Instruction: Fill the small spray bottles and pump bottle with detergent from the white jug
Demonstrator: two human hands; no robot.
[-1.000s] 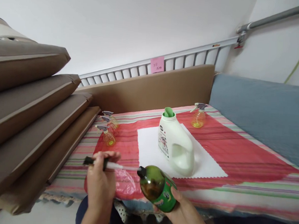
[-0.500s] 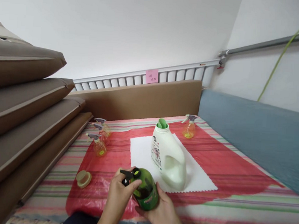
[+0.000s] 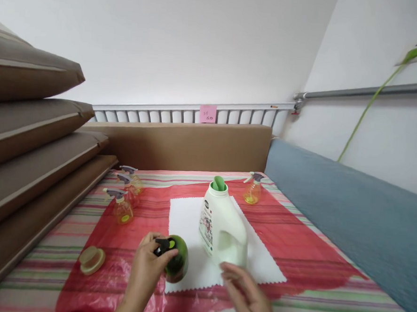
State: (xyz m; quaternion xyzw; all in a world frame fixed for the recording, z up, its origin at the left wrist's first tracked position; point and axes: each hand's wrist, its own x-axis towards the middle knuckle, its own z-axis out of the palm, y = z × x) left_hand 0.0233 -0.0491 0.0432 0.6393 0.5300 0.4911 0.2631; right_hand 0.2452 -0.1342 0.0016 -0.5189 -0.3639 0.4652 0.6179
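Head view: a white jug (image 3: 221,225) stands just beyond the right hand (image 3: 248,297), empty and half open; to that hand's left, the left hand (image 3: 149,261) clamps a green bottle (image 3: 178,267) by its black pump (image 3: 162,244). Were that pump loosely seated, the bottle could slip or tip.

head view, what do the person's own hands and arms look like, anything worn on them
The left hand and the right hand are bare, without gloves. No sleeve shows on the visible part of the left forearm; the right arm is mostly cut off by the bottom edge. I can make out no watch, ring or marking.
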